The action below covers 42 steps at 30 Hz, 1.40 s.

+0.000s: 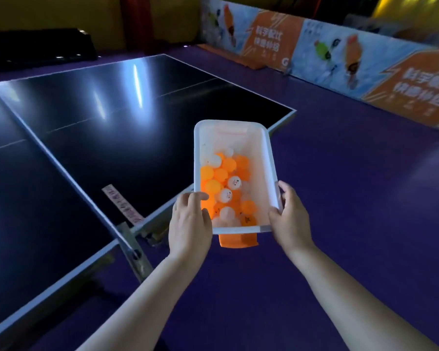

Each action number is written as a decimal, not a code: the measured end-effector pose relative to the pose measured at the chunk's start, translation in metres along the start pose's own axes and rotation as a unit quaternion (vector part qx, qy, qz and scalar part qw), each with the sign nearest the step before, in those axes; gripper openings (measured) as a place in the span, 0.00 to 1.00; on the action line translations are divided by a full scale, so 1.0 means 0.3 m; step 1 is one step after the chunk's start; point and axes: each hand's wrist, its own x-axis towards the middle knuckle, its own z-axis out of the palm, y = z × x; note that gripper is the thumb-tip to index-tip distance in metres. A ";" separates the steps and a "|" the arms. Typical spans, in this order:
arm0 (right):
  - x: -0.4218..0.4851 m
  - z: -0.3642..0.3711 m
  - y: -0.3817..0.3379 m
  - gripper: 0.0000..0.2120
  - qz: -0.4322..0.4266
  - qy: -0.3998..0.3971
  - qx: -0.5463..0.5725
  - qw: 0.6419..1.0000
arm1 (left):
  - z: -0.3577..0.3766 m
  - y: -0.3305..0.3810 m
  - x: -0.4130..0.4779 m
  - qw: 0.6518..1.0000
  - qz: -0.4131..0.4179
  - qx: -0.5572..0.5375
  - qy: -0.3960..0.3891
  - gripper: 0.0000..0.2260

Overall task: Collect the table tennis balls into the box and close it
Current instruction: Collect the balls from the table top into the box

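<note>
A person holds a translucent white rectangular plastic box point(235, 173) out in front of the body with both hands, above the purple floor point(340, 198) and just beside the near corner of the dark, glossy table tennis bench point(99, 110). The box is not resting on the bench. Its open top faces the camera, with no lid on it.

The left hand point(189, 224) grips the box's near left wall, its fingers point(198, 197) curled over the rim and reaching inside. The right hand point(293, 216) clasps the near right wall, thumb along the rim and the other fingers wrapped underneath, out of sight.

Inside, a heap of orange and white table tennis balls point(226, 191) lies gathered toward the near end; the far end of the box is bare. Several white balls carry small red-and-black printed marks. An orange plastic piece point(238, 240) projects below the box's near edge; what it is cannot be determined.

A row of orange and pale blue printed barrier boards point(327, 62) stands along the far side of the floor.
</note>
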 end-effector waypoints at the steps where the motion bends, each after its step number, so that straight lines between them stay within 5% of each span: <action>1: 0.007 -0.044 0.045 0.26 0.006 0.003 -0.006 1.000 | 0.045 0.038 -0.012 1.000 0.001 0.001 -0.012 0.14; 12: 0.214 -0.294 0.475 0.27 0.099 0.009 -0.033 0.994 | 0.518 0.317 0.083 0.995 0.059 0.023 -0.082 0.12; 26: 0.915 -0.495 0.832 0.25 0.184 0.006 -0.125 0.975 | 1.097 0.663 0.553 0.988 0.079 0.035 -0.131 0.10; 33: 1.210 -0.577 1.037 0.25 0.167 -0.026 -0.141 0.975 | 1.373 0.812 0.701 0.988 0.047 0.047 -0.138 0.10; 42: 1.690 -0.691 1.260 0.26 0.078 -0.103 -0.165 0.978 | 1.714 1.022 0.841 0.997 -0.017 0.058 -0.041 0.09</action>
